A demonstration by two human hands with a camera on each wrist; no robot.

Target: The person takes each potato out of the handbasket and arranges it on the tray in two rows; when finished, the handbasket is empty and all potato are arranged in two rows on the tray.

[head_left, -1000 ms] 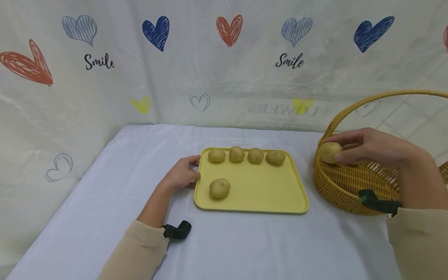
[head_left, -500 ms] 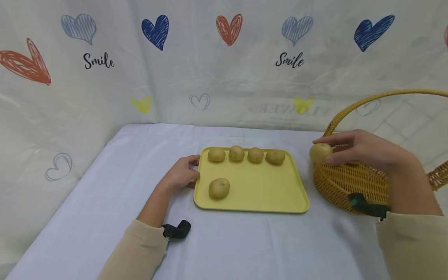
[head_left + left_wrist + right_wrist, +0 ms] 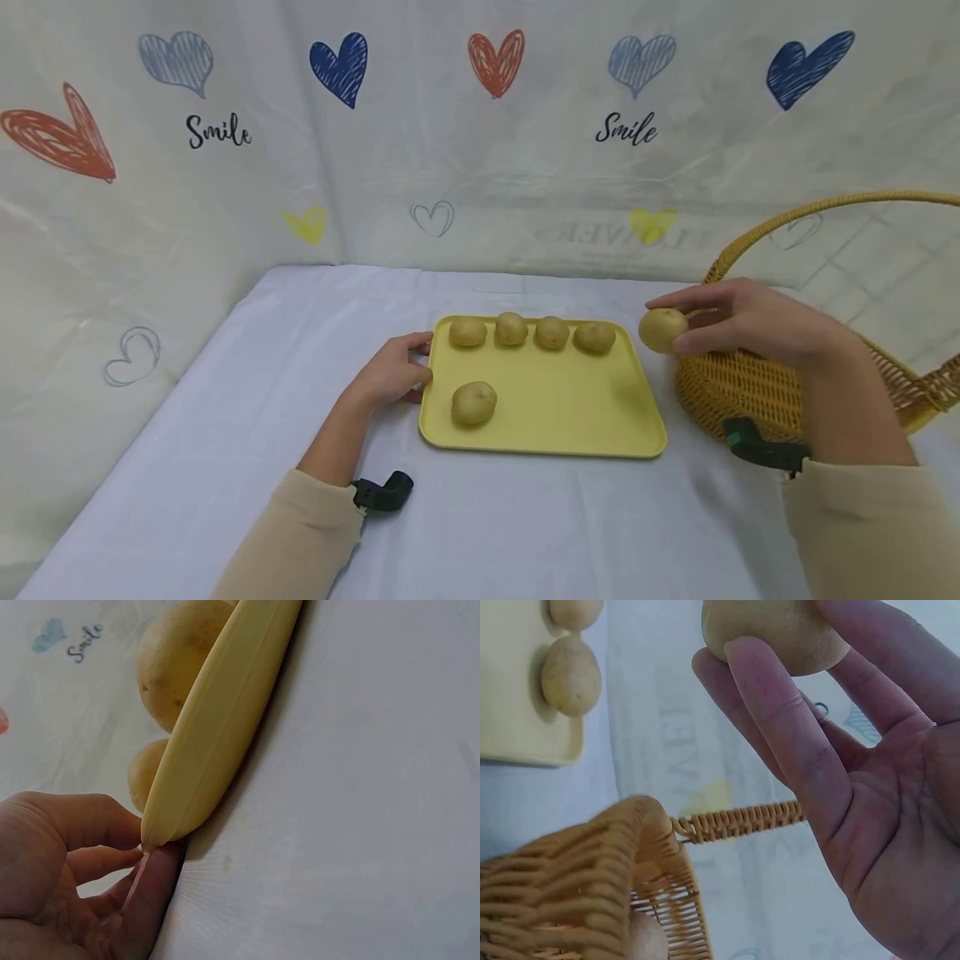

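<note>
The work looks to be at a carrying step, partway between two containers on a white-clothed counter [image 3: 517, 533]. At the right stands a wicker basket [image 3: 738, 387] with a tall arched handle; the right wrist view shows at least one pale potato [image 3: 646, 939] inside it, and the arm hides much of the rest. Just beside it lies a yellow tray [image 3: 555, 408] bearing five potatoes — four in a row [image 3: 552, 333] along the far edge, one [image 3: 474, 403] by itself near the left front.

Of the hands, the left hand [image 3: 390, 372] pinches the tray's left edge, thumb and fingers at the rim, as if to steady it. The right hand [image 3: 738, 321] holds one potato between thumb and fingertips, the palm not pressed to it. That held potato [image 3: 663, 330] hangs in the air near the tray's right edge, in front of the basket's side.

If the tray is its destination, as I judge, the next move calls for a short leftward carry, a low, gentle release — a round potato could roll — and a steady left grip.
</note>
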